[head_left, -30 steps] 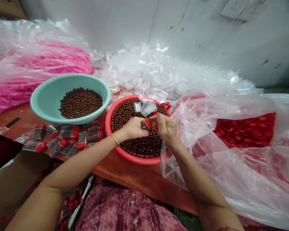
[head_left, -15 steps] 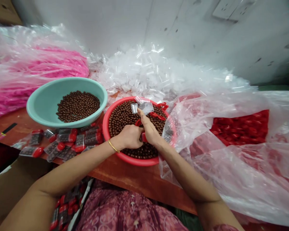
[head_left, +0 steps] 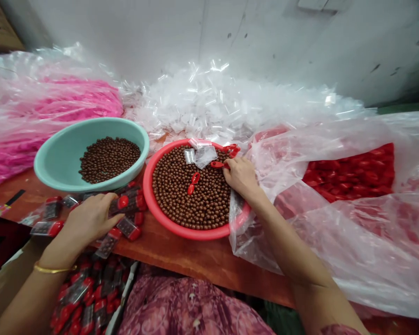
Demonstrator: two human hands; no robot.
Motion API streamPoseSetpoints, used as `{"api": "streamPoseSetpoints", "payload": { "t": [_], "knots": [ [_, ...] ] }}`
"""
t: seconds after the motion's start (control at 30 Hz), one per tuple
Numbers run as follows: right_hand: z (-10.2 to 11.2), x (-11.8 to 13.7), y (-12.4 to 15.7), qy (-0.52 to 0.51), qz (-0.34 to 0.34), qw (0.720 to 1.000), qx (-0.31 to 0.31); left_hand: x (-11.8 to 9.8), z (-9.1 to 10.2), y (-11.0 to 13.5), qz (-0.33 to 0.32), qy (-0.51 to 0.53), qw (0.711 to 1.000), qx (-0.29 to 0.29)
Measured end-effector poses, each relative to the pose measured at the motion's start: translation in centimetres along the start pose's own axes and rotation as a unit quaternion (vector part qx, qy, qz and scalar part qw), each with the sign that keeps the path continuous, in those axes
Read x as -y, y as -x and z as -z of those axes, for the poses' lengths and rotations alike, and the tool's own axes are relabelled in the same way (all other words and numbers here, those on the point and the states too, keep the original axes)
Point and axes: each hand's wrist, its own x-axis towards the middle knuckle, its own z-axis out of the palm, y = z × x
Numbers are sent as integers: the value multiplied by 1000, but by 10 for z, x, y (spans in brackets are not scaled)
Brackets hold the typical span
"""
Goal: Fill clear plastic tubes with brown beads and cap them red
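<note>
My left hand [head_left: 89, 218] is over the pile of filled clear boxes at the table's front left, thumb and fingers around a red-capped clear box [head_left: 118, 203] of dark balls. At the right rim of the red basin [head_left: 149, 204], my right hand [head_left: 242, 176] has its fingertips closed on the end of a red plastic cap [head_left: 216, 164]. Small round brown balls [head_left: 181, 204] fill this basin. On them lie another red cap [head_left: 193, 184], some red caps [head_left: 232, 150] by the rim, and empty clear boxes [head_left: 205, 156].
A turquoise basin [head_left: 56, 163] with brown balls stands at left. Behind are a heap of clear boxes [head_left: 209, 102] and a bag of pink pieces [head_left: 80, 97]. A plastic bag of red caps [head_left: 352, 172] lies right. Below the table edge sit red-capped boxes [head_left: 87, 298].
My hands have parted from over the red basin. The left has moved left to the pile with a red-capped box; the right has moved up and right to a red cap.
</note>
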Motion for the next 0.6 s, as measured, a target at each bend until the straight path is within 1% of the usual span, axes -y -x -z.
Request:
{"api": "streamPoseSetpoints", "payload": {
  "t": [0.03,0.07,0.13,0.17,0.23,0.3,0.33,0.4,0.47,0.53,0.6],
  "knots": [
    [-2,2,1,-2,-6,1000,-7,-3,2,-2,-12,-11,1000,-15],
    [-3,4,1,-8,-11,1000,-12,-11,6,-6,-32,-10,999,-37],
    [-5,4,1,-24,-21,999,-20,-37,17,-21,-62,-2,995,-75],
    [-5,3,1,-34,-24,999,-25,-53,21,-32,-73,3,994,-82],
    [-6,1,1,-55,-25,998,-35,-83,25,-60,-81,24,994,-66],
    [-7,-2,1,-75,-21,996,-38,-106,22,-95,-53,46,997,-44],
    [-7,-3,2,-82,-17,996,-39,-114,18,-113,-35,61,997,-35],
    [-8,-4,2,-92,-10,995,-41,-125,7,-147,-7,95,995,-12],
    [-8,-4,2,-102,-6,994,-43,-130,-2,-173,12,131,991,15],
    [-8,-5,1,-115,-7,992,-42,-133,-8,-186,25,159,986,40],
    [-7,-6,1,-133,-6,990,-41,-133,-7,-187,34,174,984,36]
  ]
}}
